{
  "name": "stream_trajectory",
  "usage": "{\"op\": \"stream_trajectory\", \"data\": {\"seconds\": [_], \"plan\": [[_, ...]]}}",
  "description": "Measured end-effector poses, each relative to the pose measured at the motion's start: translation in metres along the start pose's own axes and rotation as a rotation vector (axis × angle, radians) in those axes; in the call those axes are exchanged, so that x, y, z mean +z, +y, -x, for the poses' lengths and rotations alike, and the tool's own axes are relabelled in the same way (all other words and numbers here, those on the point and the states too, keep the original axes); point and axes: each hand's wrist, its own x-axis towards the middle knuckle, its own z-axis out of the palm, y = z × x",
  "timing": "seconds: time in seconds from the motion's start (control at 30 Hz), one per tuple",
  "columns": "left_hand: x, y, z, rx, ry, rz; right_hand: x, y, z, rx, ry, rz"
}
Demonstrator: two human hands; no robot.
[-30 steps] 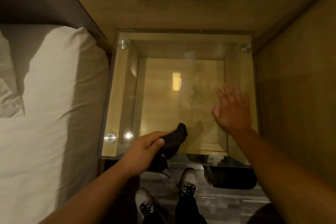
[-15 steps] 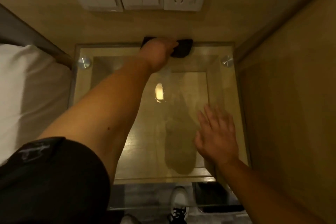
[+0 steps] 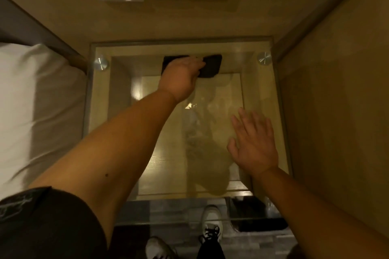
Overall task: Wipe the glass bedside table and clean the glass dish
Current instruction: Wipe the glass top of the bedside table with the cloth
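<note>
Now your left hand (image 3: 181,78) presses a black cloth (image 3: 210,66) flat on the glass tabletop (image 3: 252,90) near its far edge, fingers mostly straight over it. Your right hand (image 3: 254,145) rests open, fingers spread, near the right edge.

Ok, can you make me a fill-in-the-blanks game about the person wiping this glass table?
1. The left hand presses a cloth of the colour ______.
2. The cloth lies near the table's ______ edge, the one by the wall.
3. The right hand lies flat on the glass table with its fingers ______.
4. To the left of the table lies a bed with sheets of the colour ______.

Missing words: black; far; spread; white
</note>
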Motion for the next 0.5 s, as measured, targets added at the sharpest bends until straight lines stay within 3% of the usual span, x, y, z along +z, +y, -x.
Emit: {"op": "stream_trajectory", "data": {"seconds": [0.5], "plan": [[0.029, 0.081, 0.244, -0.013, -0.114, 0.003, -0.007, 0.000, 0.005, -0.019, -0.021, -0.075]]}}
